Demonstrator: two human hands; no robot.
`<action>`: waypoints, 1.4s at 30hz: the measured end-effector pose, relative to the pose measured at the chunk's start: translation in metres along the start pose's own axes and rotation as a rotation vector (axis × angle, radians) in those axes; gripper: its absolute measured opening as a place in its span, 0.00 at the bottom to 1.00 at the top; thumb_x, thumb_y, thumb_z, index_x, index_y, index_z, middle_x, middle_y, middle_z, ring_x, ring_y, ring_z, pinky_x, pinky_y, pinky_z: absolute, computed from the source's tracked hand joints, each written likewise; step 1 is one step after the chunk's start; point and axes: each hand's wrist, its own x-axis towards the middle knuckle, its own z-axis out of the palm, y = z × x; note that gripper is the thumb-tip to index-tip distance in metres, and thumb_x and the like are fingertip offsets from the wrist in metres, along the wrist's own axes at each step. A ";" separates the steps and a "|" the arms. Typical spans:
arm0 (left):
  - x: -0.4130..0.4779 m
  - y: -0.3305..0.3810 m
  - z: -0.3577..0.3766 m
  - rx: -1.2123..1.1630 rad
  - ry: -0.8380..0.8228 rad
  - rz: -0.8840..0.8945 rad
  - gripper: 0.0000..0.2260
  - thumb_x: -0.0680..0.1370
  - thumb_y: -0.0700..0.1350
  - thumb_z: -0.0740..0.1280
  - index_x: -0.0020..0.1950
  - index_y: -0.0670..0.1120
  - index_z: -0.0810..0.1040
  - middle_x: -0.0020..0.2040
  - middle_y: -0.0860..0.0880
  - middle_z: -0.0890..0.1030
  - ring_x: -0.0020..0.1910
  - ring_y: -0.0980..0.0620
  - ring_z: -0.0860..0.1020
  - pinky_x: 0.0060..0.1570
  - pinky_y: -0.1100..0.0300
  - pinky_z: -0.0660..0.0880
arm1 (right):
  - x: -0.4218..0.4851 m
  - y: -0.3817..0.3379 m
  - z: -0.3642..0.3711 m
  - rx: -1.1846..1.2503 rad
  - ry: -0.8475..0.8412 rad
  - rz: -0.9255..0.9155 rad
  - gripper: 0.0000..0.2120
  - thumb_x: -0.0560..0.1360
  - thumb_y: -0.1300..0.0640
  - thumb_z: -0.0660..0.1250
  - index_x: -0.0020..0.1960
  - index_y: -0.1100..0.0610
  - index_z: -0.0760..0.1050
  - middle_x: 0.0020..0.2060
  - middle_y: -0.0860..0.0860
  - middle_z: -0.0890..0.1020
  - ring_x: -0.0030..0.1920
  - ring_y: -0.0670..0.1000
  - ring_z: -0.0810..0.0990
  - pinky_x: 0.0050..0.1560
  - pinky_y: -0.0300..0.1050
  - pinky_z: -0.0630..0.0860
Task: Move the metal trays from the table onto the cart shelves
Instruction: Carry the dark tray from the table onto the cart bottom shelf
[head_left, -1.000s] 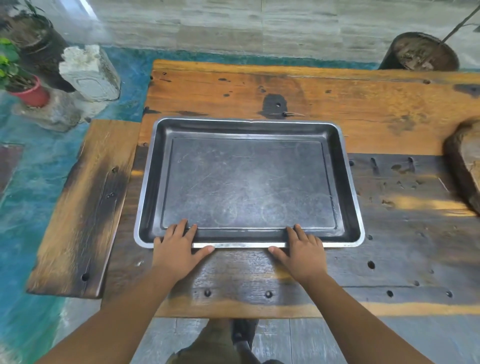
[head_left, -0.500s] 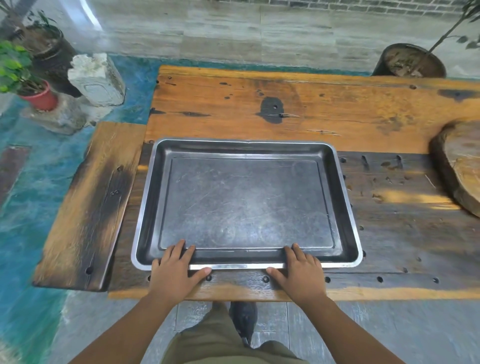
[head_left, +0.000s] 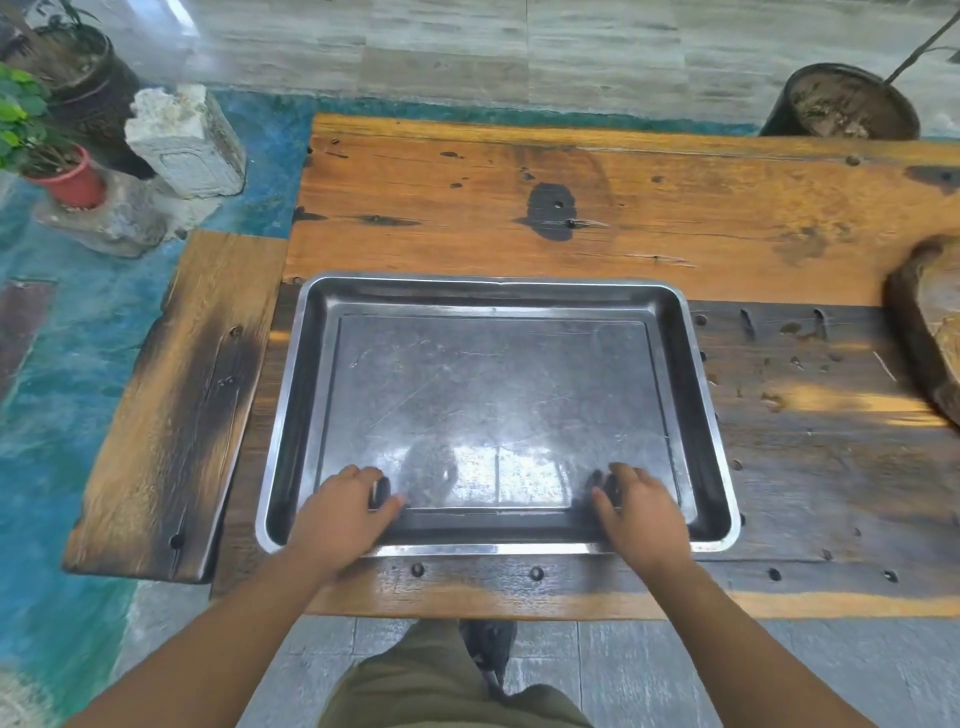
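A large rectangular metal tray (head_left: 493, 384), empty and scratched, lies flat on the wooden table (head_left: 597, 208) close to its near edge. My left hand (head_left: 340, 512) is over the tray's near rim on the left, fingers curled inside the tray. My right hand (head_left: 641, 514) does the same on the right side of that rim. Both hands grip the near edge. No cart is in view.
A thick wooden slab (head_left: 930, 322) lies on the table at the right edge. A lower wooden bench (head_left: 171, 405) runs along the table's left side. Beyond it stand a stone block (head_left: 184, 140), a red potted plant (head_left: 67, 176) and a dark pot (head_left: 847, 101).
The tray has slid toward me to the table's near edge. My fingers, flat on the rim before, now curl over it into the tray.
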 end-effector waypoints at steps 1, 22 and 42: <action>0.008 0.000 -0.010 -0.088 -0.024 -0.026 0.12 0.78 0.59 0.63 0.52 0.53 0.77 0.44 0.53 0.81 0.43 0.53 0.79 0.48 0.50 0.79 | 0.009 0.004 -0.004 0.023 0.034 0.023 0.19 0.78 0.48 0.64 0.65 0.57 0.73 0.56 0.55 0.81 0.55 0.56 0.78 0.53 0.52 0.78; 0.100 -0.079 -0.039 -0.180 0.385 -0.526 0.37 0.71 0.58 0.74 0.73 0.50 0.60 0.67 0.37 0.67 0.65 0.33 0.68 0.61 0.32 0.67 | 0.108 0.101 -0.021 0.211 0.177 0.457 0.33 0.72 0.44 0.72 0.71 0.57 0.66 0.67 0.61 0.68 0.66 0.64 0.68 0.66 0.60 0.69; 0.089 -0.070 -0.089 -0.192 0.240 -0.375 0.18 0.76 0.53 0.69 0.65 0.50 0.76 0.57 0.39 0.80 0.55 0.34 0.78 0.55 0.44 0.76 | 0.098 0.097 -0.049 0.208 0.080 0.405 0.20 0.76 0.47 0.67 0.48 0.66 0.76 0.74 0.63 0.62 0.72 0.64 0.65 0.68 0.56 0.67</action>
